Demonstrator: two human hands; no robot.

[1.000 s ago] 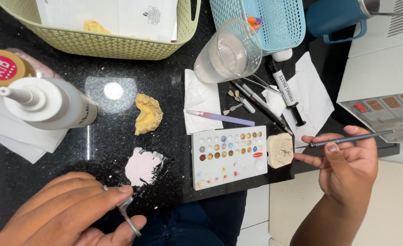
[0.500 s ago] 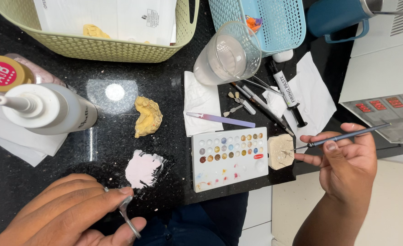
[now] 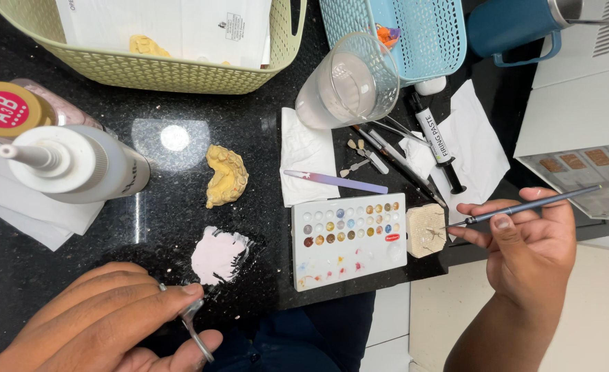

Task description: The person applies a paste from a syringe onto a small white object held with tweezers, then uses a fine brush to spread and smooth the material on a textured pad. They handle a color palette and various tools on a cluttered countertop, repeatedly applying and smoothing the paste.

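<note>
Nearest, the left hand (image 3: 105,324) pinches one thin metal tool (image 3: 195,332) just by one pink powder patch (image 3: 216,253), which a careless sweep could likely smear. At right, the right hand (image 3: 531,251) grips one slim brush (image 3: 525,207) tipped onto one beige block (image 3: 425,231) beside one white palette (image 3: 349,241); a slip might knock it off the counter edge. Farther off: one yellow cast (image 3: 226,176), two baskets.

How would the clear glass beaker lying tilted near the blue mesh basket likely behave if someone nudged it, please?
The clear glass beaker looks tipped over with its round wall on the black countertop, so it would probably roll. Being glass, it is likely rigid, smooth and breakable. It seems to lean on the blue mesh basket, which may check its roll that way.
</note>
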